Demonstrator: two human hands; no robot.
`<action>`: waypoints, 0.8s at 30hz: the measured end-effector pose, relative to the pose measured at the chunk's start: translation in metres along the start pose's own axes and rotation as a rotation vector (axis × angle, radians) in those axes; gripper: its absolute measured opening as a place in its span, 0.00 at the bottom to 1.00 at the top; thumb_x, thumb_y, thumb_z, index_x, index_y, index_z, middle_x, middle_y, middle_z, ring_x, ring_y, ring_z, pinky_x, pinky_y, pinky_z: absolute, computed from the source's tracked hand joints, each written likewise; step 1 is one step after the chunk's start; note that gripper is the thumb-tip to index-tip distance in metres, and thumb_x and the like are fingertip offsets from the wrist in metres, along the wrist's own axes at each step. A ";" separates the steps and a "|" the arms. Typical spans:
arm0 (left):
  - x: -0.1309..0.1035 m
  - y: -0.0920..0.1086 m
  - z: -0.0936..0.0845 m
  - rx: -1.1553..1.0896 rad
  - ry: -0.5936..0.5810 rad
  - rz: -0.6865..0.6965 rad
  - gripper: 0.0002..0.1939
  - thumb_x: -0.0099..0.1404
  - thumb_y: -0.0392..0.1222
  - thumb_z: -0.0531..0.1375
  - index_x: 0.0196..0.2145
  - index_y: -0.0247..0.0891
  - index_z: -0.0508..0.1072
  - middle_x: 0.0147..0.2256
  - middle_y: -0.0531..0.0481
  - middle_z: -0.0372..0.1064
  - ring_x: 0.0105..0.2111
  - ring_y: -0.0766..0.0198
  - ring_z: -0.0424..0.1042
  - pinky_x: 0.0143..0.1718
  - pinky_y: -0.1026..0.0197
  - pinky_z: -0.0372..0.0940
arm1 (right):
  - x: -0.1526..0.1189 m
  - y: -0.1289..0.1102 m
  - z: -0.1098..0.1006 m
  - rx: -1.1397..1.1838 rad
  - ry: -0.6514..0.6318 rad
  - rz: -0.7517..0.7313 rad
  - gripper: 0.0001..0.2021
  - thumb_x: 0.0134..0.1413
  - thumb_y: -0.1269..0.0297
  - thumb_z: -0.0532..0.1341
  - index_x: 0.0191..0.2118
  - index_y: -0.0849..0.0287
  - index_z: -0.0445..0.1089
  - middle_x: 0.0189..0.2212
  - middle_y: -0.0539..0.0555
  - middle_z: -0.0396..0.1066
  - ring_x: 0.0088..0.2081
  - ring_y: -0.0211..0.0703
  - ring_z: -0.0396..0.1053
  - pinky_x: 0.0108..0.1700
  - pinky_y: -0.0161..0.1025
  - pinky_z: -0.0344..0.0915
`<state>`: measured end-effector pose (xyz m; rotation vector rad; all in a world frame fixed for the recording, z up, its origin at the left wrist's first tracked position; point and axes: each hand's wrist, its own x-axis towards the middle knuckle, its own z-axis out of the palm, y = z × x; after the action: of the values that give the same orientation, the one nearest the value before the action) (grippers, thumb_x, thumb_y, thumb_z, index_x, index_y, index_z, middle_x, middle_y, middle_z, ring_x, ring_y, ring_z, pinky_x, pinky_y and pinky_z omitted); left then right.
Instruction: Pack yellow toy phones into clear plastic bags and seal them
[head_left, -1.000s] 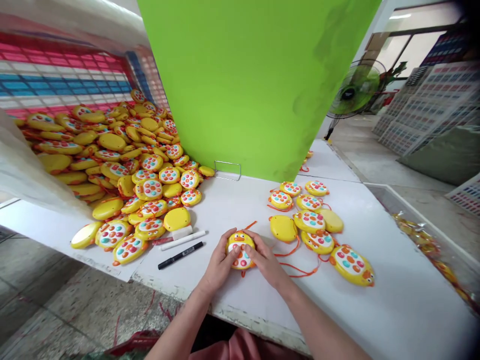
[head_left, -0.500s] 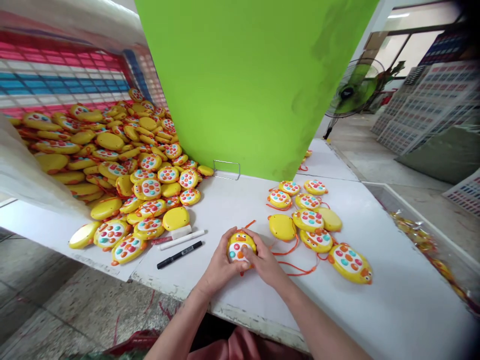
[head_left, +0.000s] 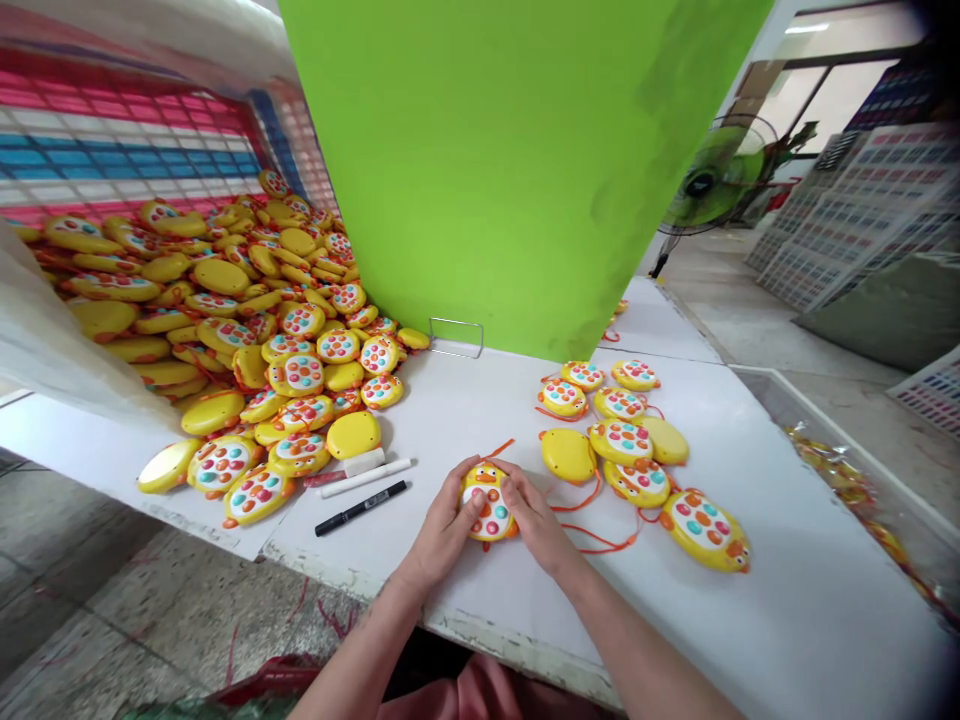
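A yellow duck-shaped toy (head_left: 491, 508) with coloured round buttons on a white face is held between both hands near the table's front edge. My left hand (head_left: 448, 520) grips its left side, the thumb lying on the buttons. Around the right side curl the fingers of my right hand (head_left: 531, 508), its thumb near the toy's upper right. An orange cord sticks out above the toy. Several similar toys (head_left: 621, 440) lie right of my hands, some with red cords, one near them showing its plain yellow back (head_left: 568, 455).
A large pile of the toys (head_left: 300, 320) fills the left side. Black marker (head_left: 361, 508) and white pen (head_left: 366, 478) lie left of my hands. A green board (head_left: 487, 180) stands behind, with a wire bracket (head_left: 456, 338) at its foot. A bin of wrapped items (head_left: 772, 385) is at right.
My left thumb has moved up onto the buttons, and my right thumb has shifted from the buttons to the toy's upper right edge. The toy stays between both hands.
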<state>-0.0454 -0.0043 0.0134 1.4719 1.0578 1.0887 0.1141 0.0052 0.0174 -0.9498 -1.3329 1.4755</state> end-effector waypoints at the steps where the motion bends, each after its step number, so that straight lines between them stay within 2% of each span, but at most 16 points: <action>1: 0.000 0.001 0.000 -0.016 0.001 -0.010 0.23 0.68 0.48 0.53 0.59 0.41 0.58 0.55 0.45 0.62 0.53 0.55 0.63 0.54 0.54 0.59 | 0.000 0.000 0.000 -0.012 -0.006 0.001 0.19 0.62 0.51 0.52 0.55 0.54 0.63 0.53 0.55 0.66 0.52 0.46 0.65 0.54 0.44 0.62; 6: 0.000 0.002 0.000 -0.085 0.018 -0.024 0.21 0.68 0.48 0.53 0.56 0.40 0.61 0.52 0.45 0.65 0.50 0.55 0.65 0.52 0.55 0.61 | -0.001 0.002 0.000 -0.107 -0.025 -0.022 0.24 0.58 0.53 0.58 0.58 0.53 0.59 0.54 0.55 0.64 0.55 0.48 0.63 0.54 0.45 0.62; 13: 0.001 -0.002 0.001 -0.142 0.072 0.000 0.18 0.70 0.48 0.50 0.53 0.39 0.64 0.48 0.46 0.67 0.47 0.58 0.67 0.50 0.57 0.62 | -0.002 0.002 0.001 -0.070 -0.072 -0.038 0.30 0.55 0.55 0.62 0.62 0.52 0.54 0.55 0.56 0.63 0.54 0.48 0.63 0.54 0.46 0.63; 20: 0.004 -0.006 -0.002 -0.126 0.132 -0.024 0.21 0.70 0.52 0.49 0.54 0.38 0.63 0.47 0.45 0.67 0.44 0.59 0.68 0.47 0.59 0.64 | -0.001 0.006 0.001 -0.070 -0.060 -0.032 0.28 0.56 0.58 0.61 0.61 0.50 0.57 0.56 0.54 0.63 0.56 0.47 0.61 0.56 0.46 0.61; 24: 0.003 -0.005 -0.002 -0.135 0.159 -0.050 0.24 0.69 0.55 0.48 0.55 0.37 0.62 0.41 0.47 0.68 0.39 0.60 0.70 0.41 0.60 0.66 | 0.003 0.006 -0.003 0.083 0.005 0.040 0.24 0.55 0.58 0.62 0.57 0.51 0.62 0.53 0.54 0.67 0.50 0.46 0.67 0.50 0.44 0.66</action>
<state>-0.0469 -0.0005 0.0090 1.2627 1.1025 1.2328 0.1151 0.0090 0.0114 -0.9308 -1.2460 1.5457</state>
